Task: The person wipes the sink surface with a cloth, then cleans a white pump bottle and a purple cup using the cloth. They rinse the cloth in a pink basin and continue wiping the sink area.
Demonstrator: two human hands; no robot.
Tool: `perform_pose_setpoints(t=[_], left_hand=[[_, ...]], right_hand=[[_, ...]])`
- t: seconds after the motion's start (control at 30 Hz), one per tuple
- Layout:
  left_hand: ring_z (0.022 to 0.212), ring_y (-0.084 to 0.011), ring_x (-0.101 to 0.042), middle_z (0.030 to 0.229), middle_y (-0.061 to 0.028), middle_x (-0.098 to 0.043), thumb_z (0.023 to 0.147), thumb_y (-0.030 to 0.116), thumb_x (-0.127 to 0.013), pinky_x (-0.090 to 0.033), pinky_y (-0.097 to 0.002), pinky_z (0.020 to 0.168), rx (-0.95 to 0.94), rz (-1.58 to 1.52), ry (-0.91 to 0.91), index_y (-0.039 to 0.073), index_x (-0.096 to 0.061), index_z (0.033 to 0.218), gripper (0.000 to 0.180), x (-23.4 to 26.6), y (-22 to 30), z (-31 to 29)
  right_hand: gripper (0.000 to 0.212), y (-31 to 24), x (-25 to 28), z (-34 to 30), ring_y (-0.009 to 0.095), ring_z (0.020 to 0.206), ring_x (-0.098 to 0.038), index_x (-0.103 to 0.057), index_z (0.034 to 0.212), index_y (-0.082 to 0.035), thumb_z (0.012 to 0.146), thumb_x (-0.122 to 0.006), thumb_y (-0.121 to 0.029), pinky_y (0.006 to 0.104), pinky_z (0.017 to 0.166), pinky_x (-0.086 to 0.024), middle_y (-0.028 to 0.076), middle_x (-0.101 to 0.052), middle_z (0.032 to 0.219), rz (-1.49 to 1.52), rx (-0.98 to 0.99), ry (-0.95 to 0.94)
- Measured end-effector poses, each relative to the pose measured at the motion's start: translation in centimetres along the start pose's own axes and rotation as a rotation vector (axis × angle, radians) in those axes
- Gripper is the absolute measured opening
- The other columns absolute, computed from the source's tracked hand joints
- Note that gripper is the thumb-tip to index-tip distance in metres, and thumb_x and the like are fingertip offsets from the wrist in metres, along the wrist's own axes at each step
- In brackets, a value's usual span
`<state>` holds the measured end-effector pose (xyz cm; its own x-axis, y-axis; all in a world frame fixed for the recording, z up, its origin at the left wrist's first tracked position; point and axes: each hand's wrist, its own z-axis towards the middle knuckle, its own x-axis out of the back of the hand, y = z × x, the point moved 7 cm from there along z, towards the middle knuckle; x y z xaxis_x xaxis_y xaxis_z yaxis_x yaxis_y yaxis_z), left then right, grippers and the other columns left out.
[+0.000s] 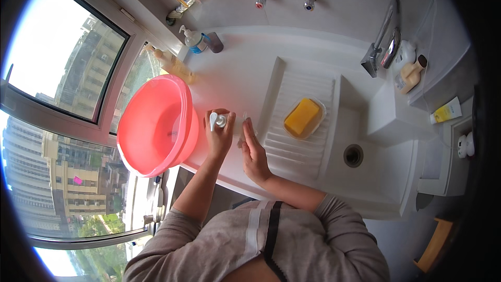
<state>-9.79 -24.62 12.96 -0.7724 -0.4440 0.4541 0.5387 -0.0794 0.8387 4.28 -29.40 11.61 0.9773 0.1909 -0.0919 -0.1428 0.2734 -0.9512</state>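
Note:
A pump bottle with a white nozzle head (218, 120) stands upright in my left hand (219, 138), whose fingers wrap round it just below the pump. The hand hides most of its body. Close by on the right, my right hand (254, 157) is held up with its fingers stretched straight and lying together. Something clear and pale shows beside its fingertips; I cannot make out what it is. To the left of my left hand sits a large pink basin (151, 130). On the ribbed drainboard to the right, a yellow sponge (302, 118) rests in a clear dish (321, 109).
A white sink (383, 172) with a drain lies right, under a metal faucet (386, 42). Another pump bottle (193, 39), a dark cup (213, 42) and a yellowish bottle (175, 66) stand at the back left. A tube (446, 111) lies on the right ledge. Windows border the left.

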Motion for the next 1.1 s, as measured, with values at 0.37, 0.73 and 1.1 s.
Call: perform_pose_setpoints(t=[0.37,0.73,1.1], left_hand=[[0.107,-0.0325,-0.046,0.115,-0.0135,-0.052,0.097,0.032,-0.049,-0.033,-0.0433,0.095,-0.083,0.153,-0.135,0.002,-0.052,0.113,0.035,0.9,0.7,-0.8],[0.109,-0.0327,-0.046,0.116,-0.0144,-0.056,0.098,0.040,-0.038,-0.037,-0.0429,0.094,0.043,0.269,-0.332,0.001,-0.058,0.111,0.045,0.6,1.0,-0.8],[0.103,-0.0204,-0.057,0.111,-0.0115,-0.060,0.097,0.035,-0.049,-0.045,-0.0323,0.088,0.254,-0.127,-0.260,0.002,-0.050,0.130,0.046,0.5,-0.5,-1.1]], right_hand=[[0.063,-0.9,-0.6,1.0,0.036,0.139,-0.027,-0.022,0.148,-0.003,0.090,-0.041,0.008,0.0386,0.111,-0.030,0.022,-0.023,0.152,-0.231,0.248,-0.008],[0.058,5.7,0.1,3.6,0.031,0.140,-0.027,-0.014,0.148,0.000,0.094,-0.036,0.002,0.0380,0.113,-0.025,0.020,-0.024,0.152,-0.093,-0.001,-0.198],[0.062,6.6,-1.7,1.8,0.026,0.146,0.001,-0.003,0.149,0.002,0.103,-0.033,-0.027,0.0350,0.117,-0.005,0.018,0.000,0.158,0.193,-0.190,-0.150]])
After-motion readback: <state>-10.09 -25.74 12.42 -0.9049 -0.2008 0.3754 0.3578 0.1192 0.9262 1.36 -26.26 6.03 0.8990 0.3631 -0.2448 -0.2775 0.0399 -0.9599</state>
